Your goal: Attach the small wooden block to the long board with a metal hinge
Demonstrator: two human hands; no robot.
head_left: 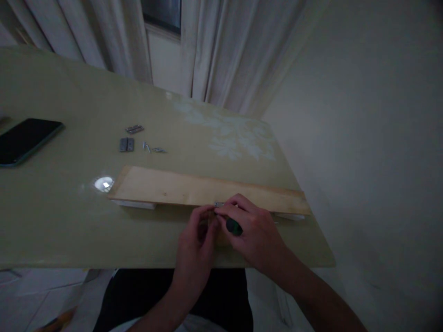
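Pale green table (79,240), curtains (228,50) beyond its far edge. Right hand (254,230) grips a green-and-black screwdriver (234,227); left hand (194,244) has fingertips drawn together beside it, cannot tell on what. Hinge (218,204) at the fingertips, on the near side of a wooden board (180,186) that runs to the table's right edge. Past the board: second hinge (126,145), loose screws (159,150). Phone (29,140) by left edge.
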